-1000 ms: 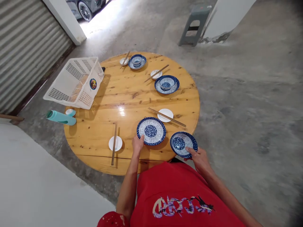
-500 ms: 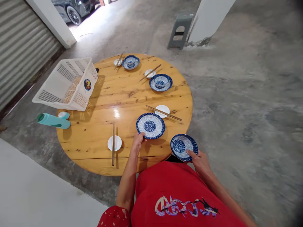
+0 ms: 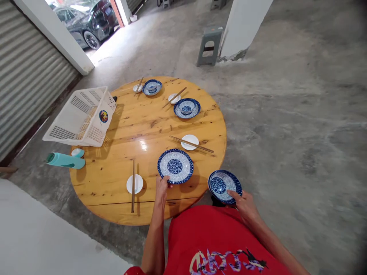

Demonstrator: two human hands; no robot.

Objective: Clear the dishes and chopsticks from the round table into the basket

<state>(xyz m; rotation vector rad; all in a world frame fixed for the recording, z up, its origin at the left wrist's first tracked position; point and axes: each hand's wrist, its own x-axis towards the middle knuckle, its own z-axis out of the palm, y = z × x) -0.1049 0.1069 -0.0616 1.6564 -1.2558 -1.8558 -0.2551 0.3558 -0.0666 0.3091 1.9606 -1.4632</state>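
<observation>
My left hand [image 3: 163, 187] is closed on the near rim of a blue-and-white plate [image 3: 175, 166], thumb on top. The plate is over the near right part of the round wooden table [image 3: 114, 198]; whether it touches the wood I cannot tell. Off the table's right edge, my right hand [image 3: 242, 200] grips more blue-and-white crockery [image 3: 225, 186], a plate with what looks like a bowl on it. Just beyond the left plate, a pair of chopsticks [image 3: 205, 147] lies across a small white dish [image 3: 189, 142]. Another pair [image 3: 133, 191] rests over a small white bowl [image 3: 138, 184] to the left.
At the far side are two blue-and-white plates [image 3: 197, 110] with bowls, each beside a small dish with chopsticks. A white plastic basket [image 3: 99, 128] and a turquoise cylinder [image 3: 69, 160] stand at the left edge. Beyond are a grey stool [image 3: 209, 46] and a pillar [image 3: 241, 30].
The view has tilted up a little, so the table sits lower in the picture. My left hand and its plate have shifted slightly toward me; both hands keep their holds.
</observation>
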